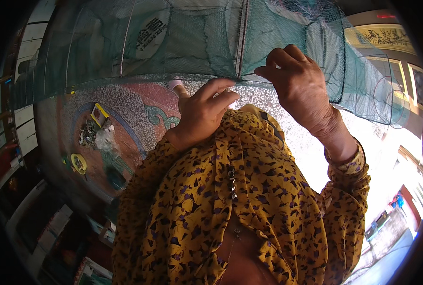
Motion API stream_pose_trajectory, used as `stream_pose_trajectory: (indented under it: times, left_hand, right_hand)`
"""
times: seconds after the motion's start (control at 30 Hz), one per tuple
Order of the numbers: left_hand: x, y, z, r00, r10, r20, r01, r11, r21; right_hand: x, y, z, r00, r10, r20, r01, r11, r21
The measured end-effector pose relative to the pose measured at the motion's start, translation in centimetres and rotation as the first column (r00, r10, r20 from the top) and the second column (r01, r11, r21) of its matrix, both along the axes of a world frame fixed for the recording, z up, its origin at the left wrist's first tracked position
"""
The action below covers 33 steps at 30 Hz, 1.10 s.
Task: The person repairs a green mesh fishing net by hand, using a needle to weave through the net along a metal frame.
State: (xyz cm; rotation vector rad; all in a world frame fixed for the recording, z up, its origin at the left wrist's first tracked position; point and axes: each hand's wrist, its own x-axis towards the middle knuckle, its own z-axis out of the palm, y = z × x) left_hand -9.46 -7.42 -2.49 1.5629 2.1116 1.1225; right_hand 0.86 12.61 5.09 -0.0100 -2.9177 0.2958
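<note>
A long green mesh net [197, 42] with thin ribs stretches across the top of the view. My left hand [202, 108] is at its lower edge, index fingertip against the mesh at the foot of a rib [241, 38], the finger and thumb closing there. One digit of that hand wears a pale pink wrap [175, 84]. Raised in front of the net to the right is my right hand [301, 88], its fingers curled and thumb and forefinger pinched together. Whatever lies in that pinch is too small to make out.
On the patterned floor to the left are a yellow-edged box [99, 115], a clear plastic bag [106, 138] beside small loose pieces, and a round yellow container [78, 163]. A wire hoop [382, 97] shapes the net's right end. Bright light washes out the floor at right.
</note>
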Motion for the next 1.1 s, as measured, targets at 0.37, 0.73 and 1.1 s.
stream_pose_trajectory:
  times: [0.37, 0.73, 1.1]
  left_hand:
    - [1.3, 0.5, -1.5, 0.928, 0.047, 0.369, -0.106, 0.984, 0.142]
    - [2.3, 0.6, -2.8, 0.776, -0.043, 0.629, -0.189, 0.936, 0.298]
    - [0.6, -0.5, -4.4, 0.891, 0.171, 0.420, -0.212, 0.976, 0.054]
  right_hand:
    - [-0.7, 0.9, -4.0, 0.996, -0.087, 0.028, 0.088, 0.828, -0.554]
    - [-3.0, -3.0, -5.3, 0.984, 0.109, -0.141, -0.125, 0.986, -0.110]
    - [-6.6, -9.4, -3.0, 0.951, 0.136, -0.277, -0.228, 0.914, -0.334]
